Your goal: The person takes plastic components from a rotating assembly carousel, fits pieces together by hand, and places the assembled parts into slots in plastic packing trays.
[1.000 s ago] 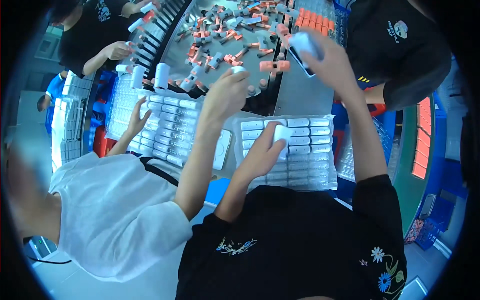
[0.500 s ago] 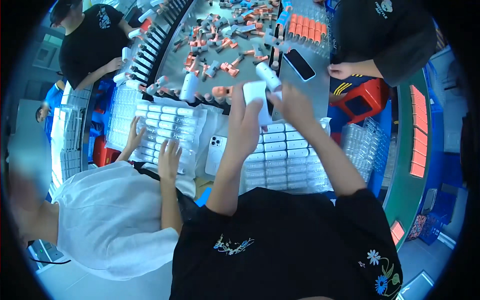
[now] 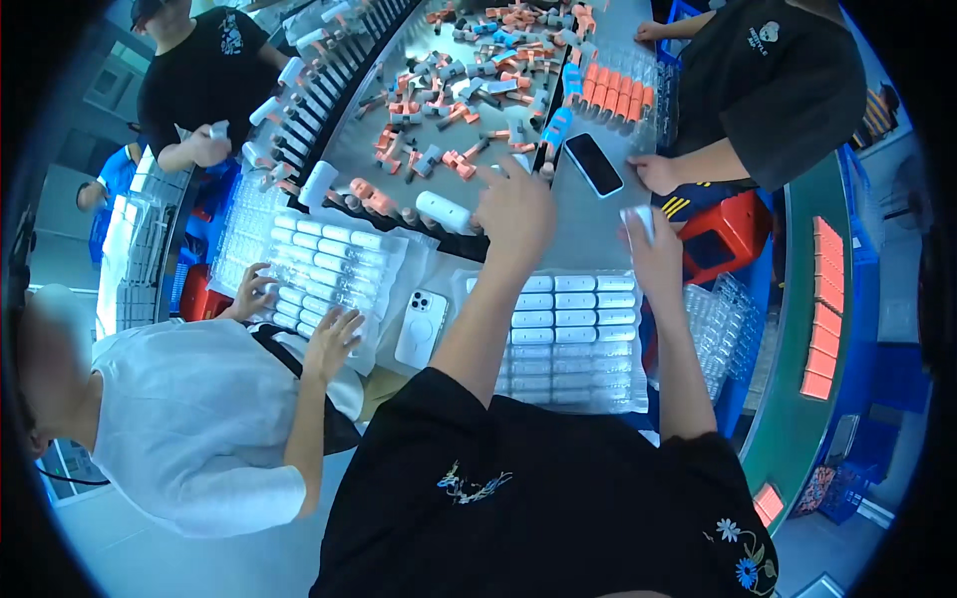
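Observation:
My left hand (image 3: 515, 214) reaches over the near edge of the conveyor. Its fingers close around a white rounded casing (image 3: 515, 161), which they mostly cover. To the left of that hand, another white casing (image 3: 444, 211) sits on the line's holders. My right hand (image 3: 654, 254) is raised beside the red device, with a small white casing (image 3: 638, 221) gripped in its fingers. Between my forearms lies a clear plastic tray (image 3: 568, 384); rows of white casings (image 3: 575, 301) fill its far part, and the visible near slots show clear plastic.
Orange and grey parts (image 3: 439, 110) cover the conveyor. A black-screened phone (image 3: 594, 164) lies right of it, a white phone (image 3: 422, 329) left of my tray. A red device (image 3: 728, 234) and stacked trays (image 3: 713, 329) stand right. Co-workers' hands (image 3: 334, 344) work at left and across.
My hands have parted: the left moved forward to the line, the right moved right with a white casing. Casings on the line have shifted left.

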Available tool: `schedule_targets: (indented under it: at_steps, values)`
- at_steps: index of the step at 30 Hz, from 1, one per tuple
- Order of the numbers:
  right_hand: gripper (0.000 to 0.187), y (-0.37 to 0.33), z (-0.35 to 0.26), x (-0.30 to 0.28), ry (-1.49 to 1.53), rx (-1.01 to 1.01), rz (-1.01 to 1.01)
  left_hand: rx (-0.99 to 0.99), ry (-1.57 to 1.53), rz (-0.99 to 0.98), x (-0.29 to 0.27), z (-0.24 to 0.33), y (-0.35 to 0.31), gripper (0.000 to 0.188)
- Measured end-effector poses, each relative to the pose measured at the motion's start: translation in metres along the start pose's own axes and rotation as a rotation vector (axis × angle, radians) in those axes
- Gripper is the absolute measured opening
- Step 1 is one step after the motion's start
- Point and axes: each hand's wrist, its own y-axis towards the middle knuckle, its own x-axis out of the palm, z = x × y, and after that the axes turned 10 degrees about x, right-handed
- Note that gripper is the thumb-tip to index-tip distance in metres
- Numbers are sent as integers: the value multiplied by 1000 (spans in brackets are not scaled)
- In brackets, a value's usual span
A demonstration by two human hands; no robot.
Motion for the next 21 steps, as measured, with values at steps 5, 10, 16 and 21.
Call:
schedule_targets:
  at_steps: [5,10,16,21]
  values:
    - [34,60,-97,49,-367,-818,-31,148,249,-43,-24,-40,-15,59]
    - [34,83,-110,77,-1017,-749,-468,31,32,-317,-45,-80,-52,62]
    - [43,15,-54,122,-474,-502,-62,197,-383,-344,-93,-27,-66,37]
    - [38,-96,15,108,-316,-138,-305,929,17,128,-64,-3,7,40]
